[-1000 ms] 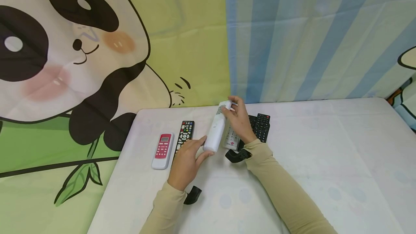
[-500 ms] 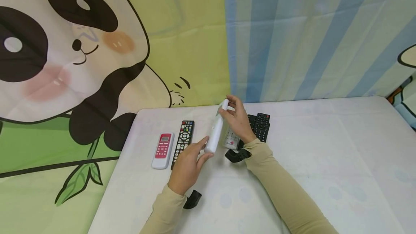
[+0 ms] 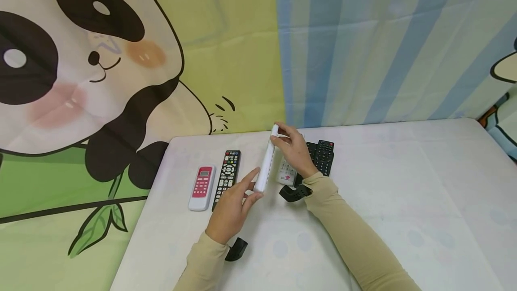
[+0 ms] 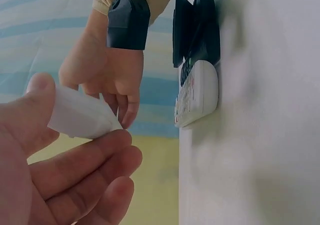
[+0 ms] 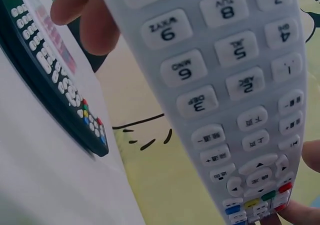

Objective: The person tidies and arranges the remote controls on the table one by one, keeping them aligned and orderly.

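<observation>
A white remote control [image 3: 265,165] is held slanted above the table, turned edge-on in the head view. My left hand [image 3: 231,210] pinches its near end between thumb and fingers. At the far end, my right hand [image 3: 294,149] grips it with thumb and fingertips. The right wrist view shows the button face of this remote [image 5: 232,85], with number keys upside down and coloured keys at the bottom. In the left wrist view, only the plain end of the remote [image 4: 82,112] shows between thumb and index finger.
Left of the hands lie a white remote with a red panel [image 3: 202,187] and a long black remote [image 3: 227,176]. A light grey remote [image 3: 286,174] and black remotes [image 3: 324,156] cluster by the right wrist. A panda-print cloth [image 3: 230,48] hangs behind the white table [image 3: 404,192].
Both hands have rolled the white remote from its broad plain back onto its narrow edge, shifting it slightly left. The remotes on the table have stayed put.
</observation>
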The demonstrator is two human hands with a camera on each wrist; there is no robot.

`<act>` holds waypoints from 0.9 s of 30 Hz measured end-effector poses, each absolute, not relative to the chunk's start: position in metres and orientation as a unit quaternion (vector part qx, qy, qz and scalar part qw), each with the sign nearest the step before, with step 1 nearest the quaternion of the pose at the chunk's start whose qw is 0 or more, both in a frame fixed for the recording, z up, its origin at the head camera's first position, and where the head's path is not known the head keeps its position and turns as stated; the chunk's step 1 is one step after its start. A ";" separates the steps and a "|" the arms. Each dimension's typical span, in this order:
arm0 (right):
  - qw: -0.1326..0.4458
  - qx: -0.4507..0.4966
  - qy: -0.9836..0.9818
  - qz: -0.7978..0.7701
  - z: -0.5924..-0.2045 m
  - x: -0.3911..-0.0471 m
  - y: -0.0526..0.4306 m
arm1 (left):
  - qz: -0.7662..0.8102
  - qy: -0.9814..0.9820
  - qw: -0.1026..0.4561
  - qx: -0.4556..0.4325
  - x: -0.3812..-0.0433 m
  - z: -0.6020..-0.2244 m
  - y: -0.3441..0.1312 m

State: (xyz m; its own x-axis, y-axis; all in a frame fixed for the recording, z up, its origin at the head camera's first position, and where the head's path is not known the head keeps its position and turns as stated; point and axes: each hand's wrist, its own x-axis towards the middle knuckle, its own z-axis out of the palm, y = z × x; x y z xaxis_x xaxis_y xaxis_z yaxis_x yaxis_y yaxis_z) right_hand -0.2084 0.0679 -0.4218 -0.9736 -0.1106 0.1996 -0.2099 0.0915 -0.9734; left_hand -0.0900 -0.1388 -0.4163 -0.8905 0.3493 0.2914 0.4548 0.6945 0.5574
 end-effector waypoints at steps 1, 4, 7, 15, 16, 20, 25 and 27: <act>0.032 0.110 -0.736 0.667 -0.422 -0.209 0.068 | -0.324 -0.917 0.079 -0.220 -0.090 -0.416 -0.139; 0.015 0.121 -0.732 0.670 -0.423 -0.210 0.068 | -0.319 -0.918 0.072 -0.224 -0.090 -0.417 -0.141; -0.007 0.136 -0.725 0.676 -0.423 -0.212 0.068 | -0.311 -0.920 0.070 -0.226 -0.090 -0.417 -0.141; -0.017 0.170 -0.709 0.684 -0.424 -0.213 0.063 | -0.313 -0.917 0.076 -0.234 -0.091 -0.420 -0.144; -0.014 0.174 -0.709 0.683 -0.424 -0.213 0.062 | -0.315 -0.916 0.077 -0.236 -0.091 -0.420 -0.144; -0.001 0.188 -0.713 0.676 -0.425 -0.214 0.059 | -0.312 -0.913 0.086 -0.248 -0.091 -0.421 -0.147; 0.013 0.191 -0.728 0.658 -0.424 -0.213 0.056 | -0.306 -0.915 0.087 -0.247 -0.089 -0.423 -0.151; 0.016 0.186 -0.739 0.647 -0.423 -0.213 0.056 | -0.310 -0.916 0.081 -0.242 -0.089 -0.424 -0.153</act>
